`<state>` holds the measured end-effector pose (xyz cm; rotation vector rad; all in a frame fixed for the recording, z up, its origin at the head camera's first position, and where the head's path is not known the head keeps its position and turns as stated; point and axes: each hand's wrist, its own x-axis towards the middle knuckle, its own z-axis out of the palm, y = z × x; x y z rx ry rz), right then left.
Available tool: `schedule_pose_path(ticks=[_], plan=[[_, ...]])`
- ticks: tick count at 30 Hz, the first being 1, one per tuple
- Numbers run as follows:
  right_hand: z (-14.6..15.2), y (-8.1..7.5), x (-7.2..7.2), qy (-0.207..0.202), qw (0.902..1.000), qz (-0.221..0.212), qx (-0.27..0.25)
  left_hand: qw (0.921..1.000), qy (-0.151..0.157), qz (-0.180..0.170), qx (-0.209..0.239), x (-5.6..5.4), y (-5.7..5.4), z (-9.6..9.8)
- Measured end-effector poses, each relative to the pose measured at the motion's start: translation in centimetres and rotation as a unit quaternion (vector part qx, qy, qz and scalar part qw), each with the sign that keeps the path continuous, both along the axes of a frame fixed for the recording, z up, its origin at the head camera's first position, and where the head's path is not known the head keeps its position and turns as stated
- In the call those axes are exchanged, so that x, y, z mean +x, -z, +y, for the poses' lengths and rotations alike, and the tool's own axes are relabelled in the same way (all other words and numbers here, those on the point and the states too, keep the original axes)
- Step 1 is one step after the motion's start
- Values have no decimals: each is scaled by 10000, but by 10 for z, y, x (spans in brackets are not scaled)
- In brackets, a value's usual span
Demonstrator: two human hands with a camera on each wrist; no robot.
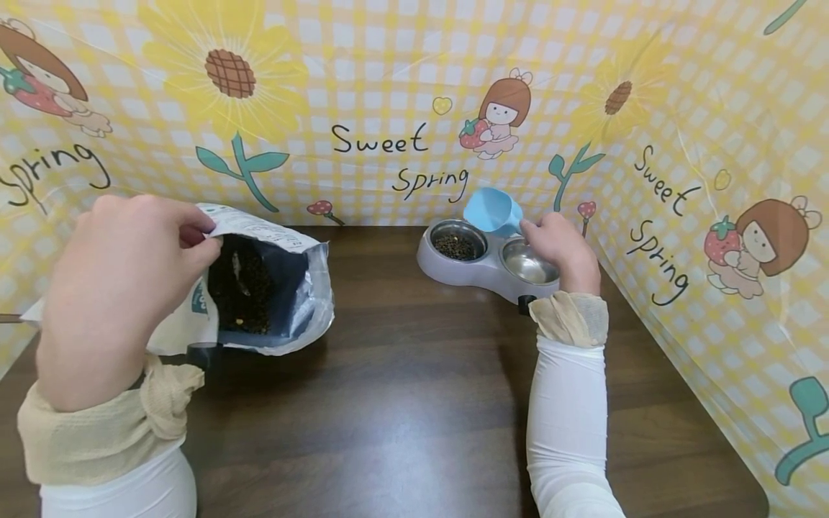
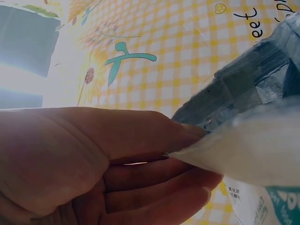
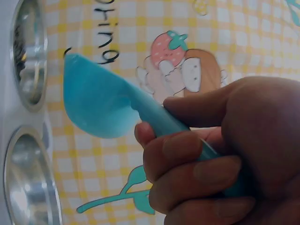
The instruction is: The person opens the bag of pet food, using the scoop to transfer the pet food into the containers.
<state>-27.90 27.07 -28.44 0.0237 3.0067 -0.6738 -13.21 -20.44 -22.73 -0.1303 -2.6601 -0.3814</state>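
Note:
My left hand [image 1: 129, 288] pinches the top edge of a foil-lined bag [image 1: 311, 288] between thumb and fingers, and the bag's mouth gapes toward the head camera. Dark brown kibble [image 1: 242, 288] lies inside it. My right hand [image 1: 562, 248] grips the handle of a light blue scoop [image 1: 492, 211], its fingers wrapped round it in the right wrist view. The scoop is held above the double pet bowl [image 1: 432, 266], and no kibble shows in it. Kibble [image 1: 455, 247] covers the bottom of the left steel bowl; the right steel bowl [image 1: 527, 262] shows bare metal, partly behind my hand.
The double bowl stands at the back of a dark wooden table [image 1: 401, 403], close to the wall. A yellow checked cloth [image 1: 363, 79] with flowers and printed figures hangs behind the table and along its right side.

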Motion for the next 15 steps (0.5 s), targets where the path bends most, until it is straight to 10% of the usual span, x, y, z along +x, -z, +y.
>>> schedule_pose_path(ticks=[10, 15], plan=[[-14, -21, 15, -265, 9936, -148, -1089, 10000, -21, -21, 88, 1, -2, 3], [-22, -32, 28, -401, 9714, -588, -2263, 9999, -33, -29, 124, 0, -2, 3]])
